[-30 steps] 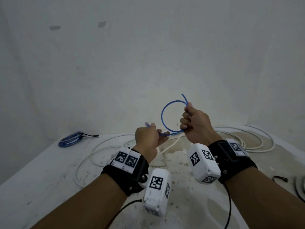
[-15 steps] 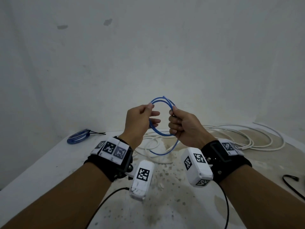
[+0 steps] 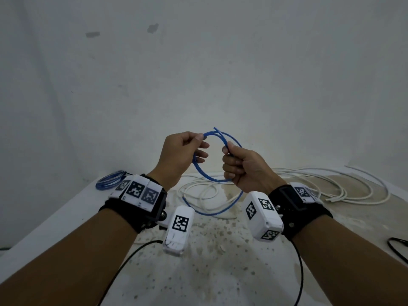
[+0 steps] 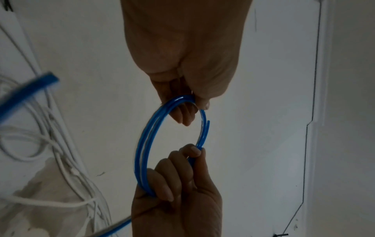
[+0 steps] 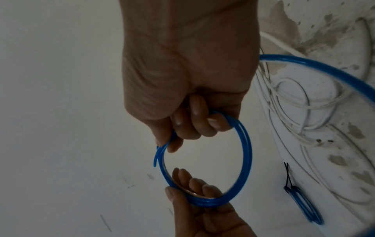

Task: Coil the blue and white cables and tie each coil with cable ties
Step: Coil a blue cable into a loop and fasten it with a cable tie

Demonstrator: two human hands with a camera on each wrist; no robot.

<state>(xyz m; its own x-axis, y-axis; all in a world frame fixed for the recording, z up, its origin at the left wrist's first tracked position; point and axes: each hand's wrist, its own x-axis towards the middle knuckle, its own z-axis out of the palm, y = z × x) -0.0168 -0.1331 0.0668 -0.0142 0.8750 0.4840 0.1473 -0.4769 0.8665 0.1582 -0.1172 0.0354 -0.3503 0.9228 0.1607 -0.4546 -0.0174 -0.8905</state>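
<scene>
Now left hand (image 3: 181, 155) and right hand (image 3: 242, 168) raised, pinching blue cable (image 3: 199, 171) loop

Two blue coils (image 3: 199, 171) (image 3: 109, 180), two hands (image 3: 178, 155) (image 3: 245, 171)

blue cable (image 4: 26, 91) blurred at edge; black loop (image 3: 397, 246) cut off

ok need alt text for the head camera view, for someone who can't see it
Two bare hands hold a small coil of thin blue cable in the air: the left hand pinches its top, the right hand grips its side. Below, loose white cable sprawls on a stained white table, and a tied blue coil lies far left.
</scene>
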